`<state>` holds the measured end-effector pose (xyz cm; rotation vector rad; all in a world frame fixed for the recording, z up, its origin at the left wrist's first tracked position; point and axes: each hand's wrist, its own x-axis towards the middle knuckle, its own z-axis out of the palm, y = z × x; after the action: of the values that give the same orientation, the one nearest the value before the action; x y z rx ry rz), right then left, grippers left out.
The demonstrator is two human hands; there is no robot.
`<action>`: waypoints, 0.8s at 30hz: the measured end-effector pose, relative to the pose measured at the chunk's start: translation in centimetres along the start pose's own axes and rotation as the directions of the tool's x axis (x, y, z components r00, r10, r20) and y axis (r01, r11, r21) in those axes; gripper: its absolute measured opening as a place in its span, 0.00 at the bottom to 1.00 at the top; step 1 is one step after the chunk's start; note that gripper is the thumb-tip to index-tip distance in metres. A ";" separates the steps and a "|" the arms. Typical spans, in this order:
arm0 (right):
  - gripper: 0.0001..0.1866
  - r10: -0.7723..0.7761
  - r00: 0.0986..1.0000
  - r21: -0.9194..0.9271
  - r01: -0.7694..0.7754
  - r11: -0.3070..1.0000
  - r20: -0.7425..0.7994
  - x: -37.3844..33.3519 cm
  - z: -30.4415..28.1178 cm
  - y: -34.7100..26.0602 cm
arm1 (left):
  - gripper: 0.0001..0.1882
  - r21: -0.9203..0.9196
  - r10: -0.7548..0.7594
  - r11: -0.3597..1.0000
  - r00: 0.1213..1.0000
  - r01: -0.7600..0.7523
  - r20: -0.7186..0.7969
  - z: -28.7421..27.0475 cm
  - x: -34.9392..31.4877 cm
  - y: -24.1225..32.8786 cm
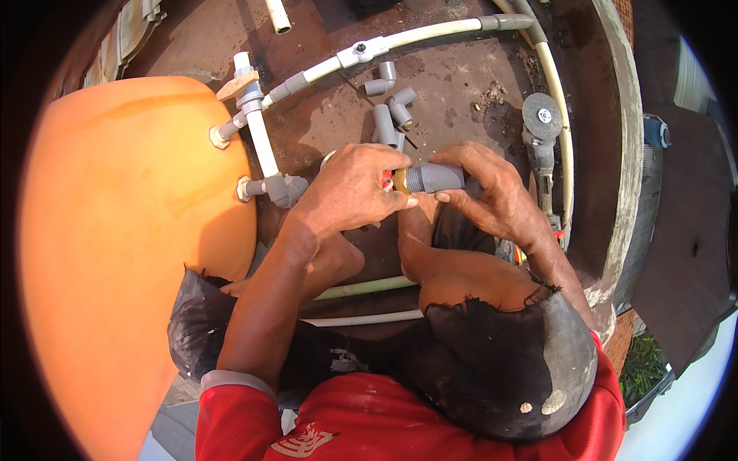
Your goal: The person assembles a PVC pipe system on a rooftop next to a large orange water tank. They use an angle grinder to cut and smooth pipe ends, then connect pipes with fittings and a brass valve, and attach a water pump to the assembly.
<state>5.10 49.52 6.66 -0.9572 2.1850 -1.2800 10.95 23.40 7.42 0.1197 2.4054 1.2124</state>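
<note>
In front of my knees, a grey threaded pipe fitting (442, 177) meets a brass-coloured fitting (400, 180), its ridged thread facing left. My right hand (496, 188) pinches the grey fitting between thumb and fingers from the right. Closed on the brass-coloured piece is my left hand (350, 184), which covers most of it; a bit of red shows beside the brass. How far the thread sits inside is hidden. Just beyond my hands lie loose grey pipe fittings, among them an elbow (380, 79) and a short straight piece (386, 125).
A large orange tank (131, 223) fills the left, with a pipe valve (247, 92) at its side. White pipe (430, 32) with a grey-white valve (361, 51) runs along the far side. An angle grinder (543, 131) lies to the right, inside a raised concrete edge (626, 154).
</note>
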 end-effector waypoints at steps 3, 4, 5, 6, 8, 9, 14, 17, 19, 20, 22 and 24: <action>0.23 0.042 0.999 -0.009 -0.042 0.999 0.015 -0.2 0.0 -0.1 | 0.22 -0.003 0.055 0.998 0.997 -0.055 -0.062 0.5 0.0 -0.2; 0.23 0.065 0.998 -0.016 -0.064 0.998 0.028 -0.2 0.0 -0.2 | 0.20 0.000 0.073 0.997 0.994 -0.073 -0.083 0.6 0.0 -0.3; 0.23 0.050 0.999 -0.033 -0.049 0.998 0.019 -0.2 0.1 -0.2 | 0.20 0.021 0.078 0.997 0.993 -0.077 -0.089 0.7 -0.1 -0.3; 0.22 0.035 0.999 -0.051 -0.035 0.998 0.011 -0.3 0.2 -0.2 | 0.20 0.041 0.084 0.996 0.992 -0.080 -0.094 0.8 -0.1 -0.3; 0.21 0.093 0.995 -0.020 -0.092 0.996 0.033 -0.2 0.1 -0.4 | 0.22 0.076 0.082 0.994 0.993 -0.075 -0.082 0.7 -0.1 -0.2; 0.21 0.162 0.985 0.025 -0.164 0.986 0.066 0.0 -0.2 -0.8 | 0.23 0.090 0.073 0.994 0.995 -0.067 -0.065 0.5 -0.1 -0.1; 0.25 0.482 0.851 0.046 -0.500 0.865 0.208 0.3 -0.3 -0.5 | 0.22 0.145 0.155 0.980 0.982 -0.139 -0.109 0.5 -0.2 0.3; 0.31 0.549 0.803 0.112 -0.583 0.805 0.231 0.8 -0.6 -1.1 | 0.20 0.207 0.202 0.963 0.972 -0.174 -0.122 0.7 -0.2 0.4; 0.34 0.464 0.875 0.159 -0.482 0.862 0.140 -0.2 0.3 -0.1 | 0.19 0.230 0.184 0.961 0.977 -0.155 -0.111 0.8 -0.1 0.4; 0.35 0.431 0.894 0.139 -0.445 0.884 0.121 -0.4 0.7 0.2 | 0.19 0.242 0.189 0.957 0.976 -0.159 -0.109 0.8 -0.1 0.4; 0.36 0.361 0.928 0.098 -0.369 0.924 0.086 -0.5 1.3 0.5 | 0.19 0.266 0.200 0.950 0.974 -0.166 -0.106 0.9 0.1 0.4; 0.31 0.574 0.749 0.263 -0.657 0.706 0.332 -0.2 0.3 1.1 | 0.20 0.278 0.222 0.943 0.967 -0.181 -0.123 0.9 0.1 0.3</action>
<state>5.02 49.88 5.56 -0.1548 1.7576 -1.1040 11.22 24.31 7.15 0.3769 2.7378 1.0077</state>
